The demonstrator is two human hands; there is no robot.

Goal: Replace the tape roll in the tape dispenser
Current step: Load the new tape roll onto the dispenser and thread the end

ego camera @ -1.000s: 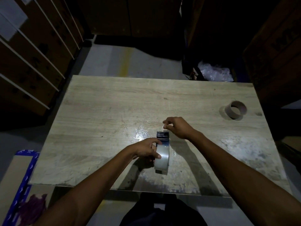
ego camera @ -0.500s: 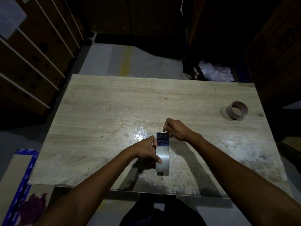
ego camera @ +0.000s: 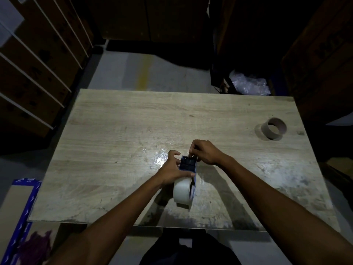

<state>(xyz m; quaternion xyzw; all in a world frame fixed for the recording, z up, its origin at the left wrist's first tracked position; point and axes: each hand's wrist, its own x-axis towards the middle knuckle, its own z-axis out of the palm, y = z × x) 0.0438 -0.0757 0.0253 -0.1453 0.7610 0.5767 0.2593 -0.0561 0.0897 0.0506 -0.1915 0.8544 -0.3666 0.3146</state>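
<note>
A blue tape dispenser [ego camera: 188, 164] stands on the wooden table [ego camera: 118, 131], near its front middle. A full roll of clear tape [ego camera: 181, 190] sits in the dispenser's near end. My left hand [ego camera: 171, 172] grips the dispenser from its left side, thumb across the roll's top. My right hand [ego camera: 203, 152] pinches at the dispenser's far end, fingertips on its top edge; what lies between those fingertips is too small to make out. An empty brown cardboard tape core [ego camera: 275, 129] stands on the table at the far right.
Stacked cardboard boxes [ego camera: 34, 60] rise to the left of the table, and dark boxes [ego camera: 324, 54] to the right. A crumpled clear plastic bag [ego camera: 248, 83] lies on the floor behind the table. A blue-edged flat carton [ego camera: 21, 205] lies on the floor at the front left.
My right hand has moved down from just above the dispenser onto its far end. My left hand has shifted its grip slightly along the dispenser's side.
</note>
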